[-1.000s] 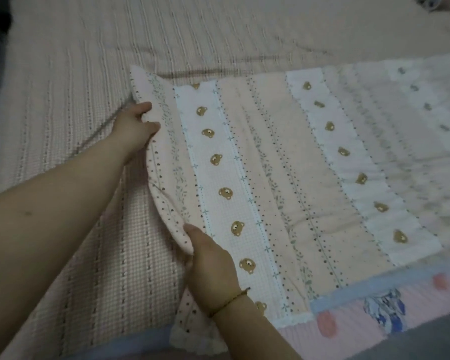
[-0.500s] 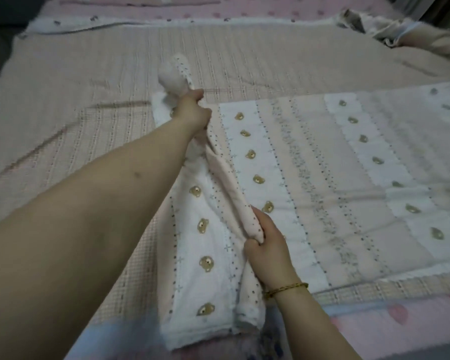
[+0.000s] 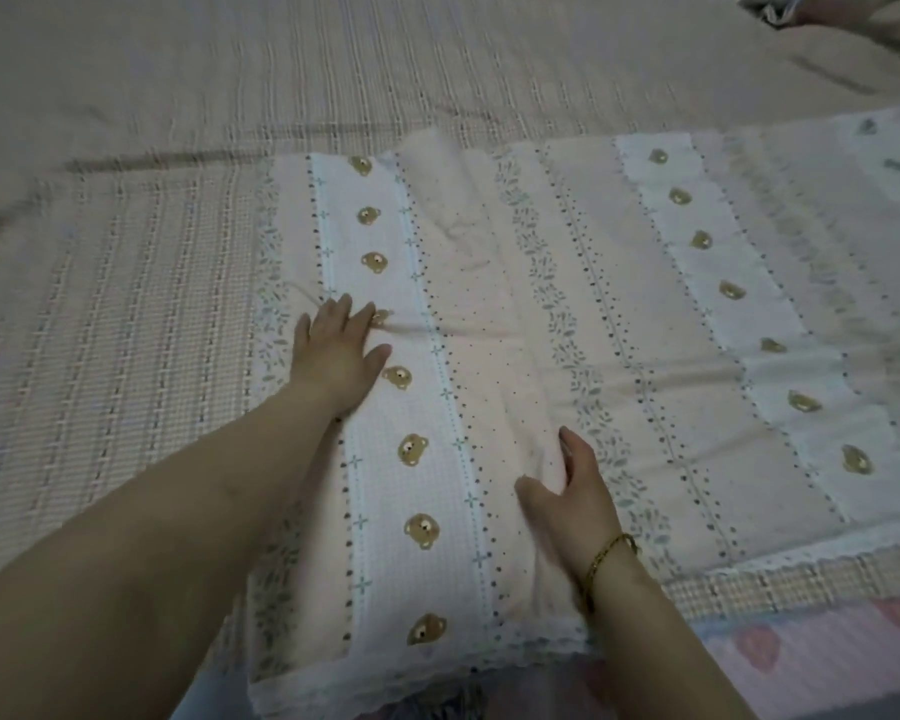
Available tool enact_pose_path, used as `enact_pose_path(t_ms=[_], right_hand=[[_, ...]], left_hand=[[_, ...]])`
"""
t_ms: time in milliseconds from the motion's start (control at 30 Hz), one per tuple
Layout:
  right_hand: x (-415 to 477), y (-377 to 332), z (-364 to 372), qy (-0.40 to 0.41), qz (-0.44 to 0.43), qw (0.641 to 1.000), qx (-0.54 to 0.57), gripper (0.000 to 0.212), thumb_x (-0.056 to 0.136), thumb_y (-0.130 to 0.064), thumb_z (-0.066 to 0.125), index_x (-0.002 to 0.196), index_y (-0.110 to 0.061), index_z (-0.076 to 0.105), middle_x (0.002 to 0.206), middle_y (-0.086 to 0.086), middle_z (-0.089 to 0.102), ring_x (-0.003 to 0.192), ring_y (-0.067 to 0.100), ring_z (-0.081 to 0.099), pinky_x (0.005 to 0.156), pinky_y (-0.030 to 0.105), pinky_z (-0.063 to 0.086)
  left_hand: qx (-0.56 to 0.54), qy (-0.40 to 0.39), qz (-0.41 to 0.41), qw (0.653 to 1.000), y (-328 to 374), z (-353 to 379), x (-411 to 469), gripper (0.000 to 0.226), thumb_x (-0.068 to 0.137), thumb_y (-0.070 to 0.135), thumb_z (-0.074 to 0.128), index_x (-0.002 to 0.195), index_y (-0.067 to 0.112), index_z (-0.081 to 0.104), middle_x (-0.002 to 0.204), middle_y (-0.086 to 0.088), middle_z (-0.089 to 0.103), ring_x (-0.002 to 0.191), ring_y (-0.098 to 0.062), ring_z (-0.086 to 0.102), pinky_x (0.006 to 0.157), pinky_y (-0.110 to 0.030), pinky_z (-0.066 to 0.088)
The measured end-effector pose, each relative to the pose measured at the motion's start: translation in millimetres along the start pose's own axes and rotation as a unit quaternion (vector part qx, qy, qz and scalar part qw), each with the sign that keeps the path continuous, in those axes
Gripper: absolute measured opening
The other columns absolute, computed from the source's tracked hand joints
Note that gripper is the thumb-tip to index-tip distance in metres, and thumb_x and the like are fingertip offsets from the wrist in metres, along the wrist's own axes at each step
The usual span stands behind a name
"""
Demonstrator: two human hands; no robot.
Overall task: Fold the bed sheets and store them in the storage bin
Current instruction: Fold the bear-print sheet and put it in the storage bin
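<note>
Now both hands are down on the bed sheet (image 3: 645,356), a pale pink-and-white one printed with stripes of little bears, dots and leaves, spread across the bed in front of the person. Its end is doubled over into a long flap (image 3: 437,459) that lies flat on the rest of the sheet and runs from near the person's body away past both hands.

The left hand (image 3: 336,350) lies palm-down on the outer side of that flap, fingers straight and spread a little, pressing the cloth flat; small creases run out from its fingertips toward the right hand. The right hand (image 3: 572,496) rests nearer the person, at the flap's other long edge, thumb splayed onto the flap and fingers stretched out along the edge. It grips nothing that I can see, though whether the fingertips are tucked under the edge I cannot tell. A thin gold-coloured bracelet (image 3: 609,556) sits on the right wrist.

Under the sheet, and reaching out beyond the left hand and ahead of both, is a beige woven bed cover (image 3: 126,304). Out past the right wrist, a pink blanket with darker pink spots (image 3: 801,652) shows along the bed's near side. Far off ahead of the right hand lies a crumpled bundle of cloth (image 3: 853,13), too blurred to make out.
</note>
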State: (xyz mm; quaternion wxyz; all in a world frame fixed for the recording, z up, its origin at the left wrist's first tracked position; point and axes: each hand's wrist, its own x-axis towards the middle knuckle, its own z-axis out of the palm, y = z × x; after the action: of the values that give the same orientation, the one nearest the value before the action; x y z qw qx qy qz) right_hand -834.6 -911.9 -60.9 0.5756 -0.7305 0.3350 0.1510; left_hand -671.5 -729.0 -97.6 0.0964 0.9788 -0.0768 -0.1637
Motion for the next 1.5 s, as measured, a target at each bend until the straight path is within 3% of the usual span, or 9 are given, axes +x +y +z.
enact_pose_path(t_ms=[233, 567, 900, 967, 1067, 1200, 1267, 1333, 1500], right_hand=[[19, -10, 4, 0.035, 0.052, 0.996, -0.066, 0.034, 0.088, -0.011, 0.051, 0.122, -0.013, 0.047, 0.087, -0.006, 0.055, 0.073, 0.008, 0.052, 0.055, 0.017, 0.04], [96, -71, 30, 0.115, 0.027, 0.985, -0.128, 0.024, 0.091, -0.029, 0.054, 0.107, -0.012, 0.047, 0.103, 0.005, 0.052, 0.08, 0.014, 0.048, 0.068, 0.023, 0.037], [250, -194, 66, 0.081, -0.094, 0.985, -0.122, 0.052, 0.093, -0.037, 0.049, 0.134, -0.006, 0.04, 0.126, 0.004, 0.048, 0.117, 0.019, 0.046, 0.088, 0.018, 0.035], [272, -209, 66, 0.093, -0.137, 0.976, -0.138, 0.026, 0.095, -0.033, 0.046, 0.104, -0.011, 0.057, 0.106, 0.004, 0.053, 0.103, 0.02, 0.05, 0.084, 0.022, 0.038], [299, -208, 60, 0.159, -0.158, 0.969, -0.101, 0.037, 0.097, -0.031, 0.042, 0.062, -0.026, 0.029, 0.069, -0.01, 0.033, 0.079, 0.011, 0.041, 0.078, 0.02, 0.03], [314, -198, 41, 0.179, -0.114, 0.975, -0.063, 0.029, 0.099, -0.029, 0.036, 0.074, -0.02, 0.047, 0.08, -0.002, 0.048, 0.098, 0.017, 0.048, 0.082, 0.021, 0.033], [312, -204, 36, 0.139, -0.08, 0.981, -0.112, 0.038, 0.1, -0.031, 0.033, 0.117, -0.004, 0.053, 0.122, 0.013, 0.053, 0.121, 0.026, 0.046, 0.093, 0.027, 0.036], [300, -213, 33, 0.089, -0.068, 0.985, -0.134, 0.056, 0.098, -0.04, 0.036, 0.14, -0.004, 0.033, 0.145, 0.01, 0.037, 0.131, 0.025, 0.037, 0.103, 0.03, 0.031], [258, -192, 25, -0.03, -0.024, 0.998, -0.059, 0.071, 0.088, -0.043, 0.055, 0.143, -0.006, 0.029, 0.137, 0.003, 0.043, 0.124, 0.023, 0.043, 0.102, 0.033, 0.035]], left_hand=[[-0.056, 0.052, -0.067, 0.995, -37, -5, 1, 0.066, 0.096, 0.044, 0.036, 0.149, 0.017, 0.008, 0.157, -0.009, 0.0, 0.144, -0.022, -0.001, 0.115, -0.035, -0.001], [-0.138, 0.059, -0.067, 0.986, -72, -8, 51, 0.069, 0.095, 0.046, 0.037, 0.149, 0.021, 0.002, 0.157, -0.006, -0.002, 0.144, -0.019, -0.001, 0.114, -0.033, -0.005], [-0.191, 0.1, -0.098, 0.971, -73, 2, 63, 0.096, 0.065, 0.071, 0.02, 0.148, 0.022, 0.013, 0.157, -0.002, 0.004, 0.144, -0.016, 0.006, 0.112, -0.028, -0.004], [-0.216, 0.113, -0.121, 0.962, -68, -1, 68, 0.089, 0.071, 0.063, 0.024, 0.148, 0.021, 0.014, 0.157, -0.003, 0.006, 0.144, -0.017, 0.008, 0.114, -0.032, -0.002], [-0.216, 0.133, -0.145, 0.956, -61, -5, 73, 0.082, 0.075, 0.055, 0.025, 0.148, 0.019, 0.014, 0.156, -0.007, 0.008, 0.144, -0.021, 0.009, 0.115, -0.037, 0.002], [-0.145, 0.121, -0.158, 0.969, -57, 2, 75, 0.081, 0.078, 0.057, 0.022, 0.149, 0.019, 0.013, 0.156, -0.009, 0.01, 0.144, -0.023, 0.01, 0.114, -0.037, 0.0], [-0.116, 0.112, -0.165, 0.973, -57, 6, 76, 0.077, 0.084, 0.059, 0.022, 0.149, 0.02, 0.011, 0.157, -0.007, 0.009, 0.144, -0.022, 0.008, 0.113, -0.035, -0.002], [-0.106, 0.109, -0.17, 0.974, -55, 7, 75, 0.076, 0.084, 0.058, 0.02, 0.149, 0.02, 0.011, 0.157, -0.007, 0.009, 0.144, -0.021, 0.008, 0.113, -0.033, -0.003], [-0.142, 0.123, -0.167, 0.968, -54, 4, 73, 0.082, 0.076, 0.055, 0.022, 0.149, 0.017, 0.014, 0.156, -0.008, 0.014, 0.144, -0.022, 0.011, 0.112, -0.032, -0.002]])
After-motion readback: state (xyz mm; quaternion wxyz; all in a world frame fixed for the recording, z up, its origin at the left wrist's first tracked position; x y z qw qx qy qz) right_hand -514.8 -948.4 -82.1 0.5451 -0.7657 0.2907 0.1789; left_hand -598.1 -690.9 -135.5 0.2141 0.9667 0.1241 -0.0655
